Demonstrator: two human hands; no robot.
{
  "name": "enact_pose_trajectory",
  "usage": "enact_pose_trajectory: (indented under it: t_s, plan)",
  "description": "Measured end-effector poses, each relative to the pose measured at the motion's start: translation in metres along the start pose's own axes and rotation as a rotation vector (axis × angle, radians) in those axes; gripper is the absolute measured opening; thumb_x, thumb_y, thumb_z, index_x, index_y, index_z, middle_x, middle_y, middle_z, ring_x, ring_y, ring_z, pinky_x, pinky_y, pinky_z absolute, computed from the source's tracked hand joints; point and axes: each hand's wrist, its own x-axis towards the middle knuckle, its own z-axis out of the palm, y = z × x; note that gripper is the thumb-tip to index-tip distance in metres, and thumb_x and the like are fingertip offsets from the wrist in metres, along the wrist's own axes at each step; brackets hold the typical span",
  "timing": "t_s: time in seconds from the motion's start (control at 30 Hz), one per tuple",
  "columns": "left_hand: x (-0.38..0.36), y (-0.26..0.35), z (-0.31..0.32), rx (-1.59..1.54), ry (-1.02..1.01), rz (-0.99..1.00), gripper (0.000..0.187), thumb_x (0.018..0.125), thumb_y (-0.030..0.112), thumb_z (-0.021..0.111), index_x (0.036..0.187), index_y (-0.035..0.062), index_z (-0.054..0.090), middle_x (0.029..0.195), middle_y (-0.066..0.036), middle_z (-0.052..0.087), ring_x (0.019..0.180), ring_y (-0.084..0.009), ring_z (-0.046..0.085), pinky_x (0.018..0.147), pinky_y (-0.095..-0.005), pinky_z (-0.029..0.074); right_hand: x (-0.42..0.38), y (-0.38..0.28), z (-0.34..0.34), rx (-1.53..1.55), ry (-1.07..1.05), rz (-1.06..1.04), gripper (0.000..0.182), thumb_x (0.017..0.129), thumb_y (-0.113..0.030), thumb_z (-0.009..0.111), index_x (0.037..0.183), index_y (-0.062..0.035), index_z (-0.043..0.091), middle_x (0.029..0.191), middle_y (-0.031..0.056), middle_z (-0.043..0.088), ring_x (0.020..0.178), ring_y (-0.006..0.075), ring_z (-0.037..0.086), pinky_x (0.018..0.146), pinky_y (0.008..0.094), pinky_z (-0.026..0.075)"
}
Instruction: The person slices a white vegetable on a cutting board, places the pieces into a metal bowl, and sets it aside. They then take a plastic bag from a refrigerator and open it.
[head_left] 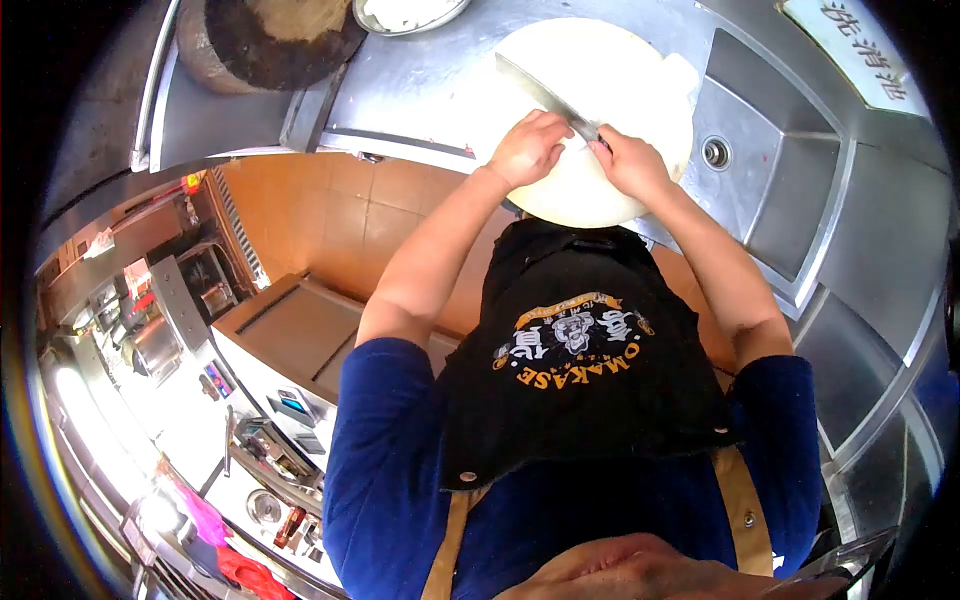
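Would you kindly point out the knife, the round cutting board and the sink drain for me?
Knife (547, 97): head view, on the blade.
Round cutting board (592, 203): head view, on its bare part near the lower rim.
Sink drain (716, 153): head view, on its middle.

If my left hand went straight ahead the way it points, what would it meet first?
Your left hand would probably meet the blade of the knife in your right hand; whether they already touch is unclear.

Cutting board (640, 65) located on the surface (400, 100), before the person (620, 500). Knife (545, 94) over the board, tip forward-left. Sink (795, 190) right of the board, drain (716, 152) within. Sign (862, 55) beyond the sink. Bowl (405, 31) forward-left of the board.
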Motion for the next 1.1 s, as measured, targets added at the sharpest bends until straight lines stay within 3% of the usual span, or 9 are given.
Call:
enact_pose_trajectory:
  t_s: [0.07, 0.17, 0.27, 0.47, 0.8, 0.9, 0.97, 1.1]
  plan:
    - [0.002, -0.001, -0.002, -0.005, 0.006, 0.003, 0.032, 0.077, 0.000, 0.070, 0.108, 0.0049, 0.064, 0.113, -0.013, 0.062, 0.107, -0.0343, 0.056, 0.095, -0.0410, 0.048, 0.009, 0.002, 0.000, -0.062, 0.071, -0.065, 0.030, 0.101, -0.039, 0.050, 0.105, -0.0108, 0.059, 0.089, 0.0171, 0.070, 0.083, 0.0385, 0.067, 0.072, 0.0513, 0.051]
    - [-0.002, -0.003, 0.001, -0.014, -0.006, -0.001, 0.031, 0.077, 0.001, 0.070, 0.108, 0.0050, 0.064, 0.112, -0.013, 0.062, 0.107, -0.0344, 0.056, 0.095, -0.0411, 0.048, -0.006, -0.017, -0.022, -0.017, 0.021, 0.000, 0.031, 0.101, -0.039, 0.050, 0.105, -0.0105, 0.059, 0.089, 0.0172, 0.070, 0.083, 0.0386, 0.067, 0.072, 0.0513, 0.051]
    - [-0.005, -0.003, 0.002, -0.018, -0.012, -0.016, 0.030, 0.078, 0.001, 0.070, 0.107, 0.0049, 0.065, 0.112, -0.013, 0.062, 0.107, -0.0343, 0.057, 0.095, -0.0410, 0.048, 0.002, 0.004, 0.011, -0.021, 0.017, -0.030, 0.031, 0.101, -0.040, 0.049, 0.104, -0.0103, 0.059, 0.088, 0.0180, 0.070, 0.083, 0.0394, 0.067, 0.072, 0.0513, 0.051]
    - [-0.004, -0.003, -0.004, -0.031, -0.004, -0.005, 0.029, 0.078, 0.000, 0.070, 0.106, 0.0046, 0.065, 0.113, -0.013, 0.063, 0.109, -0.0339, 0.057, 0.096, -0.0409, 0.048, -0.009, -0.018, -0.016, -0.002, 0.009, -0.018, 0.031, 0.101, -0.040, 0.050, 0.105, -0.0106, 0.059, 0.085, 0.0187, 0.069, 0.081, 0.0400, 0.067, 0.071, 0.0512, 0.051]
    - [-0.013, -0.008, 0.001, -0.009, 0.029, -0.007, 0.031, 0.075, -0.001, 0.070, 0.105, 0.0052, 0.064, 0.113, -0.014, 0.063, 0.107, -0.0346, 0.057, 0.095, -0.0415, 0.048, -0.004, -0.012, 0.006, 0.028, -0.018, 0.002, 0.029, 0.101, -0.039, 0.050, 0.103, -0.0109, 0.059, 0.084, 0.0183, 0.068, 0.081, 0.0403, 0.066, 0.070, 0.0507, 0.051]
    - [-0.012, -0.007, -0.003, -0.021, 0.016, -0.004, 0.032, 0.075, -0.001, 0.070, 0.106, 0.0052, 0.064, 0.112, -0.014, 0.062, 0.106, -0.0351, 0.057, 0.094, -0.0421, 0.048, 0.005, -0.013, 0.009, 0.010, 0.091, -0.089, 0.029, 0.101, -0.038, 0.051, 0.104, -0.0109, 0.059, 0.084, 0.0177, 0.068, 0.080, 0.0399, 0.066, 0.070, 0.0508, 0.050]
    - [-0.012, -0.007, -0.005, -0.035, 0.022, -0.004, 0.032, 0.075, -0.001, 0.070, 0.106, 0.0052, 0.064, 0.111, -0.014, 0.062, 0.106, -0.0351, 0.057, 0.093, -0.0423, 0.048, -0.004, -0.031, -0.015, 0.007, 0.011, -0.008, 0.029, 0.101, -0.038, 0.051, 0.103, -0.0106, 0.059, 0.084, 0.0180, 0.068, 0.080, 0.0403, 0.066, 0.069, 0.0512, 0.050]
    - [-0.015, -0.007, -0.004, -0.031, 0.013, -0.018, 0.031, 0.076, -0.001, 0.070, 0.106, 0.0052, 0.064, 0.111, -0.014, 0.062, 0.106, -0.0352, 0.056, 0.093, -0.0424, 0.048, 0.003, -0.008, 0.013, 0.010, 0.000, -0.015, 0.029, 0.101, -0.038, 0.051, 0.103, -0.0098, 0.059, 0.083, 0.0185, 0.068, 0.079, 0.0405, 0.066, 0.069, 0.0517, 0.050]
